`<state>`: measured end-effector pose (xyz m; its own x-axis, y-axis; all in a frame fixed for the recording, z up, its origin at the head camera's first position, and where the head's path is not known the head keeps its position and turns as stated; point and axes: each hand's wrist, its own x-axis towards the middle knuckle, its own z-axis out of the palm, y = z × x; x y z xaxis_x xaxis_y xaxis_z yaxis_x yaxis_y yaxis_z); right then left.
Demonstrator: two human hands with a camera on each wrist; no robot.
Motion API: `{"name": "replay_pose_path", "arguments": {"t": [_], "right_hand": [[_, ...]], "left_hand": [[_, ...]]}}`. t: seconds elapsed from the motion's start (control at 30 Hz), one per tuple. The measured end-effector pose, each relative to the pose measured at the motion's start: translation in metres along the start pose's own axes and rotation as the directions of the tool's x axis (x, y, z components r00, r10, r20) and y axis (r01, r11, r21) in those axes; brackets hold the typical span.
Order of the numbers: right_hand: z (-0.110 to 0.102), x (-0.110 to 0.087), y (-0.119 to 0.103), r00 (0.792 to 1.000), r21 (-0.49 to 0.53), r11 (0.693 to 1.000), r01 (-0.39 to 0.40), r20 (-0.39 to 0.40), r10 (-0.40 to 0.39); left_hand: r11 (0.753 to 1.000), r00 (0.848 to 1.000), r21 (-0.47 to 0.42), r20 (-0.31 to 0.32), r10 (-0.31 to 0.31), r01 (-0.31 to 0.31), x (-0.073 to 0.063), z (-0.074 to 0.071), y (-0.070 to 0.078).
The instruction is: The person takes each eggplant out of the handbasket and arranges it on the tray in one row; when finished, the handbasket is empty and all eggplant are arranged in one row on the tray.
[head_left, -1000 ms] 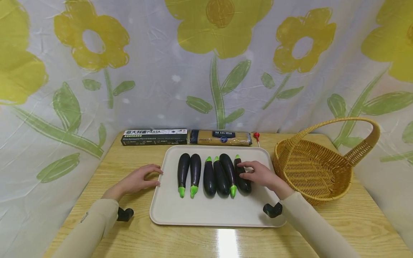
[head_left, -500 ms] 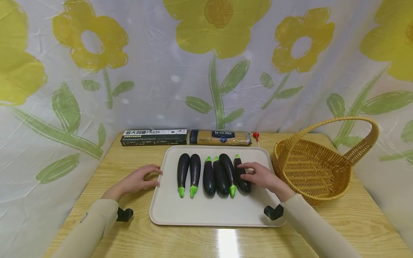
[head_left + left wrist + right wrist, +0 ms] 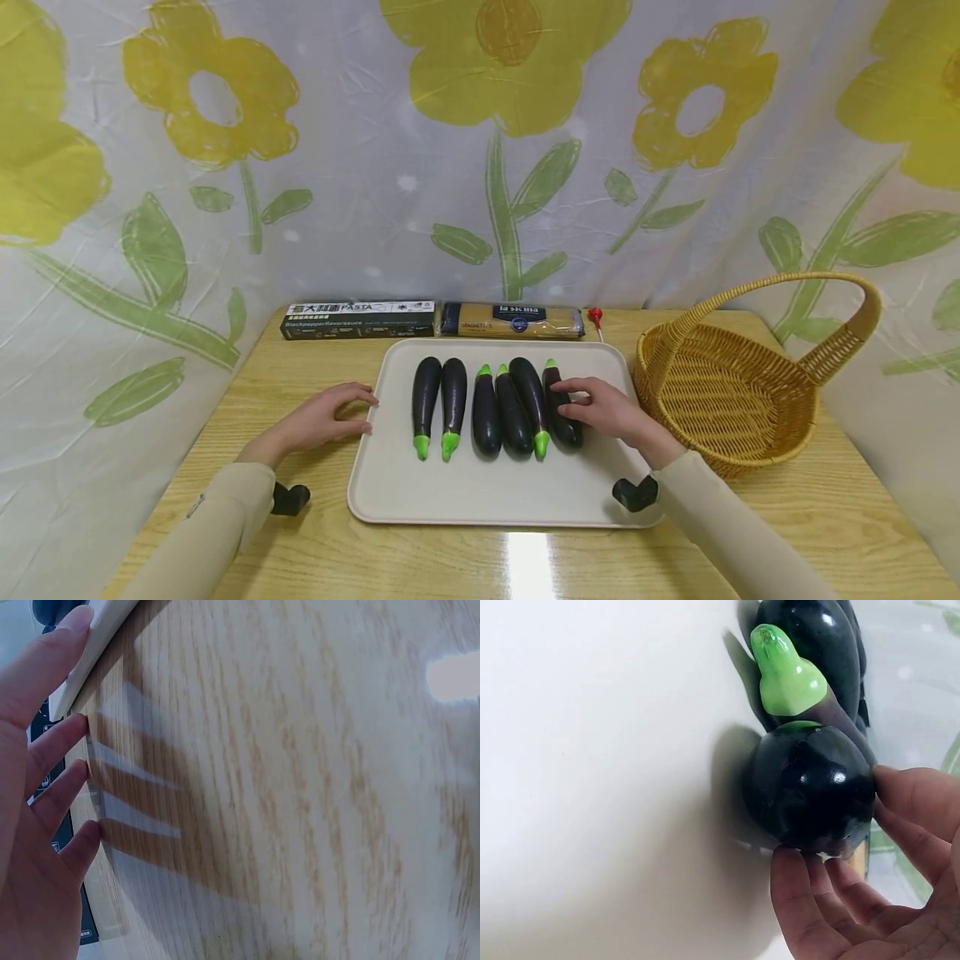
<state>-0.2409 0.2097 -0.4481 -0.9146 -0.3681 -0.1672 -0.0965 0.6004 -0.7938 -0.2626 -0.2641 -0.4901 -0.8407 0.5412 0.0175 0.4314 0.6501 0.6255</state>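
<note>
Several dark purple eggplants with bright green stems lie side by side on a white tray (image 3: 495, 496). My right hand (image 3: 606, 408) is at the rightmost eggplant (image 3: 564, 425). In the right wrist view, its fingers and thumb bend round that eggplant's rounded end (image 3: 810, 787), with fingertips against its top and side. Another eggplant's green stem (image 3: 787, 679) shows just beyond it. At the tray's left rim, my left hand (image 3: 318, 417) rests with spread, slightly bent fingers and holds nothing. The left wrist view shows its fingertips (image 3: 64, 739) beside the tray edge.
A wicker basket (image 3: 738, 454) with a tall handle stands right of the tray. Behind the tray lie a black pasta box (image 3: 358, 321), a spaghetti packet (image 3: 517, 321) and a red-topped stick (image 3: 596, 316). A flowered curtain (image 3: 360, 208) surrounds the wooden table (image 3: 390, 562).
The whole head view shifts slightly left between the oldest frame and now. Both hands and the eggplants otherwise keep their places.
</note>
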Motion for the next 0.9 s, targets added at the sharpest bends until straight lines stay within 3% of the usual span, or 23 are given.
{"name": "replay_pose_path", "arguments": {"t": [0.43,0.73,0.9], "right_hand": [[0.0001,-0.0013,-0.0023,1.0,-0.006,1.0,-0.004,-0.014,0.004],[-0.0021,-0.0027,-0.0033,1.0,0.077,0.997,0.005,-0.009,-0.005],[-0.0064,-0.006,-0.0069,1.0,0.074,0.997,0.005,-0.019,-0.003]], "left_hand": [[1.0,1.0,-0.006,0.0,-0.002,0.002,-0.0003,0.0004,0.0001],[1.0,1.0,0.005,-0.001,0.006,-0.006,-0.001,0.0003,0.0002],[1.0,1.0,-0.008,-0.001,0.0,0.0,-0.0008,-0.0001,0.0006]]}}
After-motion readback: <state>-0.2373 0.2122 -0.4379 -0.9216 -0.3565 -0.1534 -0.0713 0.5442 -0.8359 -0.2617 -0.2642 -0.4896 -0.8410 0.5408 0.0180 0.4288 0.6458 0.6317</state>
